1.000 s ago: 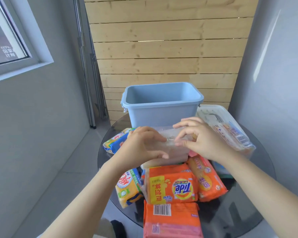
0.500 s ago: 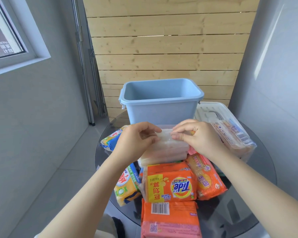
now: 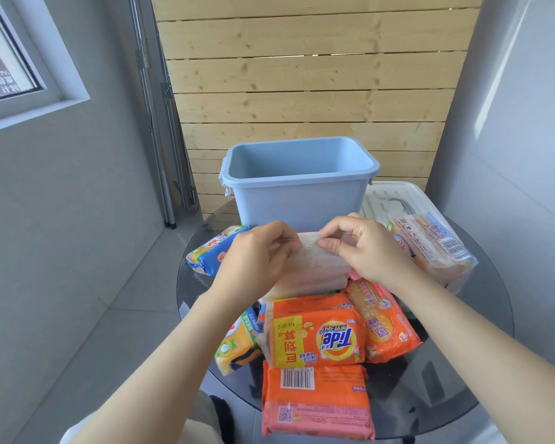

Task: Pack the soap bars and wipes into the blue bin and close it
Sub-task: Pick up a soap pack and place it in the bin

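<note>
On the glass table (image 3: pixel 446 395), left hand (image 3: pixel 257 254) and right hand (image 3: pixel 366 248) pinch the wipes pack (image 3: pixel 314 267).

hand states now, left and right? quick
Left hand: fingers curled, gripping the left end of the translucent wipes pack.
Right hand: pinching the same pack's top edge.

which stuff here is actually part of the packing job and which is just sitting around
Part of the job:
- blue bin, open, nothing visible inside
- clear lid beside it
- pale wipes pack, pinched by left hand and right hand
- orange Tide pack and the other soap packs around it

Just lying about:
- glass table
- window
- wooden slat wall
</note>
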